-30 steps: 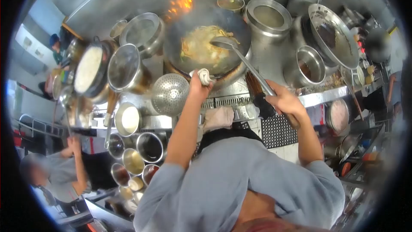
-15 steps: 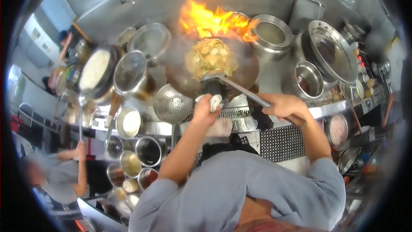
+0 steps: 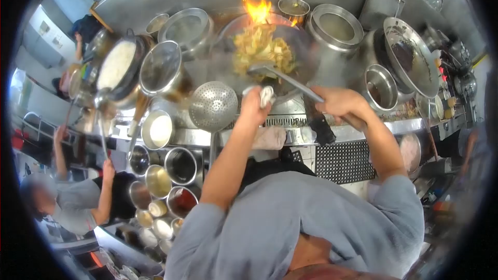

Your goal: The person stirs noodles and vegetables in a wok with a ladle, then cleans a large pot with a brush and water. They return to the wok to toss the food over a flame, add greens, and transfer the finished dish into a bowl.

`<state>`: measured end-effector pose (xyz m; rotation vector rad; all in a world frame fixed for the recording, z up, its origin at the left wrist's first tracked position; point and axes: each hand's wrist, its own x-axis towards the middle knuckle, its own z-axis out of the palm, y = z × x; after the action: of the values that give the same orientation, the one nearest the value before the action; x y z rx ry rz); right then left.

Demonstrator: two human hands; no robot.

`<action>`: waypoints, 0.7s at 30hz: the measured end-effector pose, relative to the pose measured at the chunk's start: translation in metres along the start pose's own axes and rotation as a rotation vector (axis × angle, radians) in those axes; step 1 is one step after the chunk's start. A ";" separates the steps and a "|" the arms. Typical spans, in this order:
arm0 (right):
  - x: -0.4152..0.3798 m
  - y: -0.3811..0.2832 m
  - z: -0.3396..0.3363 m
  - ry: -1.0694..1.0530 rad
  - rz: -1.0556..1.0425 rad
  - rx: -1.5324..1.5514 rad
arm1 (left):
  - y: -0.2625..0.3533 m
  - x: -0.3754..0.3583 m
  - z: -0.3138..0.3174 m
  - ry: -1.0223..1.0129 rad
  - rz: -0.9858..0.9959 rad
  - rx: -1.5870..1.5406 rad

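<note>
My left hand (image 3: 252, 108) is closed around a white cloth (image 3: 266, 96) at the near edge of a dark wok (image 3: 307, 52); the cloth and fingers hide the grip on the wok. In the wok, a heap of pale, yellowish sliced food (image 3: 272, 46) lies bunched together. My right hand (image 3: 340, 102) is wrapped round the handle of a metal ladle (image 3: 298, 85). The ladle's head dips at the near side of the food. Flames (image 3: 258, 11) rise behind the wok's far rim.
A perforated strainer (image 3: 212, 105) rests left of my left hand. Pots and a steel pot (image 3: 381, 88) flank the wok. Several seasoning containers (image 3: 180, 166) stand at lower left. A tilted pan (image 3: 410, 57) sits at right. Another person (image 3: 72, 202) works at far left, gripping a ladle.
The flames have shrunk. Food in the wok has shifted and spread upward, and the wok looks farther back. Both my hands keep their holds. The other person has raised one arm.
</note>
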<state>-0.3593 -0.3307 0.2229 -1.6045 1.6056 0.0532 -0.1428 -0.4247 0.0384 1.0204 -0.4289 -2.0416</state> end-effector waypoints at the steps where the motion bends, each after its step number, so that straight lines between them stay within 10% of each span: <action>1: 0.012 0.004 0.002 0.024 0.005 -0.045 | 0.001 0.016 0.002 0.053 -0.008 0.022; 6: 0.023 0.006 0.028 0.258 -0.012 -0.105 | -0.067 -0.031 -0.039 0.155 -0.046 0.126; 11: -0.001 -0.002 -0.004 -0.019 0.009 -0.060 | 0.008 -0.035 0.005 0.051 -0.088 0.012; 21: -0.005 0.029 0.052 0.374 0.049 0.042 | -0.035 -0.023 -0.026 0.226 0.053 0.052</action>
<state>-0.3579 -0.2915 0.1774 -1.6092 1.9145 -0.2682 -0.1319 -0.3838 0.0127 1.2430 -0.3868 -1.8511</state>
